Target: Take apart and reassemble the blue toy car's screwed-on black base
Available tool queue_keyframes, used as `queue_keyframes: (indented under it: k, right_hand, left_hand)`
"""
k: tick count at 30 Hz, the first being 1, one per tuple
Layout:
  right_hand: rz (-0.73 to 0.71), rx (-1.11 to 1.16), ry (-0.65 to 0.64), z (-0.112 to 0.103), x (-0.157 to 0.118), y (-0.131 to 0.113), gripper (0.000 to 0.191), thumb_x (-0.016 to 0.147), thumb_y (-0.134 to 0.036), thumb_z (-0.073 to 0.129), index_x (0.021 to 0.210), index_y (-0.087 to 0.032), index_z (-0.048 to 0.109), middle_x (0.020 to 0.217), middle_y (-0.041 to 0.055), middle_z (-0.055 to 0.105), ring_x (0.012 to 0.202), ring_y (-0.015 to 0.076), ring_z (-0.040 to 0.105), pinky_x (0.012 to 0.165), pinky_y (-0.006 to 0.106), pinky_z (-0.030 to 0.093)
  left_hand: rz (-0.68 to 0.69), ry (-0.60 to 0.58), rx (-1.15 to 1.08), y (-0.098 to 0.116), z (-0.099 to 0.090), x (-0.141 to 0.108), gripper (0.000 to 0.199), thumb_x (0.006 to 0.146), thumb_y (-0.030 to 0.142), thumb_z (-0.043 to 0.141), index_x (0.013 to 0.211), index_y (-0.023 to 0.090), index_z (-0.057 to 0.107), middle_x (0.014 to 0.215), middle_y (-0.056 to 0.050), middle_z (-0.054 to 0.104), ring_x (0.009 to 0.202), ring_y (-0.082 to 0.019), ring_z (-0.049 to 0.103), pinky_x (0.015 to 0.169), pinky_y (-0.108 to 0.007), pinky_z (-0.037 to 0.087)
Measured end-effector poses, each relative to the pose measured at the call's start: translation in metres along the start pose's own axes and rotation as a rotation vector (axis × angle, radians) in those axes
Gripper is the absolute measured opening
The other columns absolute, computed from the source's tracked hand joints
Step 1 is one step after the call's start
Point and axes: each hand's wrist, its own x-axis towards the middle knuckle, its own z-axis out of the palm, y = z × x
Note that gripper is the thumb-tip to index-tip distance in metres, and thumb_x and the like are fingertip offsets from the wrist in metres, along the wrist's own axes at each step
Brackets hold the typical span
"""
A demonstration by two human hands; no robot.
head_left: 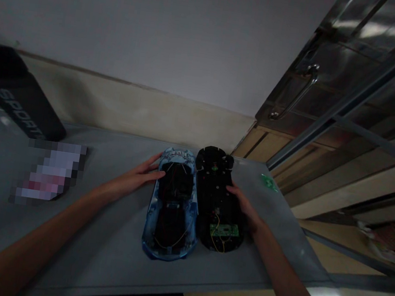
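A blue toy car body [149, 229] lies upside down near the table's front edge, its hollow, dark inside facing up with thin wires in it. My left hand [147, 173] grips its left side, the thumb over the rim. Close against its right side is the black toy car chassis [218, 190], with a green circuit board [224, 230] and yellow wires at the near end. My right hand [244, 204] holds the chassis by its right edge, the thumb on top; its other fingers are hidden behind the chassis.
The grey table [103, 242] backs onto a wall. A black bottle [24, 94] marked SPORT stands at the left, by a pixelated object [50, 171]. A small green item [269, 182] lies at the right. Beyond are a metal frame [337, 116] and door handle [300, 94].
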Motion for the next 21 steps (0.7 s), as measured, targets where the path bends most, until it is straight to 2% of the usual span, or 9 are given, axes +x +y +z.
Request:
queue_keyframes:
  k: [4, 10, 14, 21]
  right_hand:
    - [0.000, 0.014, -0.027, -0.0004, -0.0007, -0.0005, 0.057, 0.090, -0.042, 0.074, 0.145, -0.032, 0.067, 0.128, 0.0055, 0.083, 0.114, 0.0317, 0.079, 0.093, 0.045, 0.065]
    - [0.010, 0.019, -0.002, 0.0012, -0.0002, -0.0010, 0.059, 0.089, -0.040, 0.073, 0.148, -0.033, 0.065, 0.129, 0.0052, 0.082, 0.109, 0.0313, 0.080, 0.090, 0.046, 0.065]
    - [0.018, 0.024, -0.008, 0.0024, -0.0013, -0.0019, 0.062, 0.088, -0.040, 0.074, 0.149, -0.034, 0.064, 0.124, 0.0041, 0.084, 0.109, 0.0318, 0.080, 0.091, 0.046, 0.066]
    - [0.029, 0.007, 0.019, 0.0035, -0.0024, -0.0035, 0.057, 0.089, -0.040, 0.073, 0.145, -0.033, 0.068, 0.114, 0.0035, 0.086, 0.106, 0.0330, 0.080, 0.094, 0.049, 0.065]
  left_hand:
    - [-0.003, -0.009, 0.004, -0.0017, -0.0011, 0.0016, 0.102, 0.086, 0.049, 0.088, 0.173, 0.041, 0.034, 0.162, -0.003, 0.066, 0.152, -0.036, 0.058, 0.128, -0.051, 0.047]
    - [0.007, 0.008, 0.030, -0.0043, -0.0022, 0.0008, 0.100, 0.087, 0.053, 0.087, 0.172, 0.044, 0.035, 0.164, -0.004, 0.063, 0.151, -0.036, 0.060, 0.129, -0.054, 0.046]
    - [0.006, 0.005, 0.037, -0.0029, -0.0017, 0.0009, 0.100, 0.087, 0.052, 0.087, 0.172, 0.044, 0.035, 0.164, -0.003, 0.063, 0.152, -0.036, 0.058, 0.130, -0.057, 0.043]
    - [0.005, -0.018, 0.009, -0.0040, -0.0038, 0.0019, 0.105, 0.086, 0.052, 0.088, 0.174, 0.042, 0.032, 0.165, -0.004, 0.063, 0.154, -0.037, 0.056, 0.129, -0.051, 0.046]
